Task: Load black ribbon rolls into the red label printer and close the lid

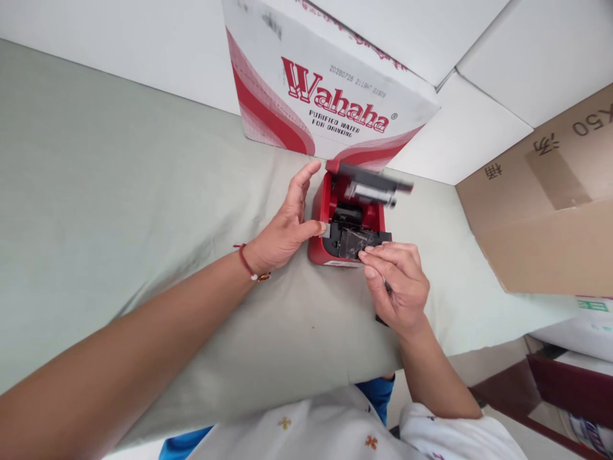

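Observation:
A small red and black machine, which looks like a label printer (pixel 316 252), sits on the cloth with its top raised. Its lid (pixel 373 185) is blurred, and dark rollers and a black inner part show beneath. My left hand (pixel 282 236) is at its left side, thumb on a grey tab (pixel 326 230) and fingers stretched out along the side. At the front right, my right hand (pixel 397 281) has its fingertips pinched at the edge of a crinkled clear plastic film (pixel 354 241) over the black part. Something dark shows partly below that hand; its kind is hidden.
Behind the machine stands a white and red Wahaha water carton (pixel 335 96) against a white tiled wall (pixel 479 89). A brown cardboard box (pixel 541 211) stands on the right. Pale green cloth (pixel 119 179) covers the table. A dark red shelf unit (pixel 569 390) is at lower right.

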A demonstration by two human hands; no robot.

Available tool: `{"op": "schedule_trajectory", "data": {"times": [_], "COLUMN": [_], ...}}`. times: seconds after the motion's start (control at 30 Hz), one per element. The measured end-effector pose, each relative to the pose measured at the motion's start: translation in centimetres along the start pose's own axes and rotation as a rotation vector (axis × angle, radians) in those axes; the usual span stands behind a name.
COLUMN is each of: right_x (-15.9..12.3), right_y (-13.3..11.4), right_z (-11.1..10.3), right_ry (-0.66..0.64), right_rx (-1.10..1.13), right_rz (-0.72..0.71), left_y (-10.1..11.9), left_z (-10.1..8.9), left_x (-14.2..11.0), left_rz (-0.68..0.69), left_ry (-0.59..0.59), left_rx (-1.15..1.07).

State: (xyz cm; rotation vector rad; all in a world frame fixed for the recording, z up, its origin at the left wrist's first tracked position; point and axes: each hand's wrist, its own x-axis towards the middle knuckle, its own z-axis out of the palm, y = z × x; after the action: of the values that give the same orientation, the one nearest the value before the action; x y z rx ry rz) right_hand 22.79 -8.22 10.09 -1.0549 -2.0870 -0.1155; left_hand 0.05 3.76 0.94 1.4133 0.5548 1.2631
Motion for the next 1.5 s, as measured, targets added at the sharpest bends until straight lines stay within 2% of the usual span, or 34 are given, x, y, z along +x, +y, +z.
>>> {"op": "schedule_trajectory", "data": {"times": [0.1, 0.2, 0.27, 0.3, 0.43, 0.47, 0.53, 0.6, 0.7, 0.77, 0.9, 0.97, 1.03, 1.07, 1.13, 1.2, 1.27, 1.37, 1.5], "right_x": [2.2, 5.6, 8.3, 9.6, 14.2, 15.0, 16.2, 16.7, 16.1, 15.0, 11.9, 10.5, 9.1, 8.5, 7.1, 5.8, 4.6, 2.8, 0.2], "right_y": [0.3, 1.1, 1.8, 2.1, 2.0, 1.8, 1.6, 1.5, 1.6, 1.6, 1.9, 3.3, 5.8, 7.4, 10.7, 13.5, 15.3, 15.7, 13.4], "right_z": [-1.4, -2.7, -2.9, -2.6, -0.1, 0.7, 2.2, 3.3, 3.3, 1.8, -4.2, -7.2, -9.2, -9.5, -9.2, -7.8, -6.3, -5.0, -6.2], "right_ry": [-0.109, -0.195, -0.279, -0.368, -0.907, -1.009, -1.145, -1.204, -1.149, -0.992, -0.563, -0.369, -0.244, -0.225, -0.288, -0.362, -0.388, -0.384, -0.340], "right_rx": [0.088, 0.137, 0.056, -0.017, -0.377, -0.453, -0.561, -0.612, -0.586, -0.498, -0.143, 0.013, 0.042, 0.020, -0.035, -0.107, -0.133, -0.148, -0.216], "right_rz": [0.052, 0.236, 0.324, 0.346, 0.387, 0.386, 0.376, 0.375, 0.374, 0.375, 0.467, 0.577, 0.691, 0.742, 0.874, 1.013, 1.065, 1.047, 0.955], "left_y": [-0.3, -0.5, -0.5, -0.4, -0.3, -0.3, -0.3, -0.3, -0.3, -0.3, -0.4, -0.5, -0.4, -0.4, -0.3, -0.1, 0.0, 0.2, 0.3], "left_z": [0.1, 0.2, 0.2, 0.3, 0.4, 0.4, 0.5, 0.5, 0.5, 0.6, 0.6, 0.6, 0.5, 0.5, 0.4, 0.4, 0.5, 0.5, 0.5], "left_x": [0.1, 0.2, 0.2, 0.2, 0.2, 0.2, 0.2, 0.3, 0.3, 0.4, 0.4, 0.5, 0.5, 0.5, 0.5, 0.5, 0.6, 0.6, 0.5], "left_rz": [-0.025, -0.068, -0.079, -0.082, -0.087, -0.084, -0.077, -0.074, -0.089, -0.093, -0.080, -0.080, -0.081, -0.083, -0.092, -0.103, -0.110, -0.115, -0.110], "left_ry": [0.003, 0.006, 0.006, 0.007, 0.011, 0.012, 0.009, 0.002, -0.001, -0.001, 0.006, 0.007, -0.001, -0.004, -0.001, 0.005, -0.001, -0.010, -0.011], "left_rx": [-0.008, -0.010, -0.017, -0.024, -0.041, -0.039, -0.039, -0.049, -0.063, -0.069, -0.080, -0.086, -0.095, -0.099, -0.101, -0.102, -0.106, -0.100, -0.092]}}
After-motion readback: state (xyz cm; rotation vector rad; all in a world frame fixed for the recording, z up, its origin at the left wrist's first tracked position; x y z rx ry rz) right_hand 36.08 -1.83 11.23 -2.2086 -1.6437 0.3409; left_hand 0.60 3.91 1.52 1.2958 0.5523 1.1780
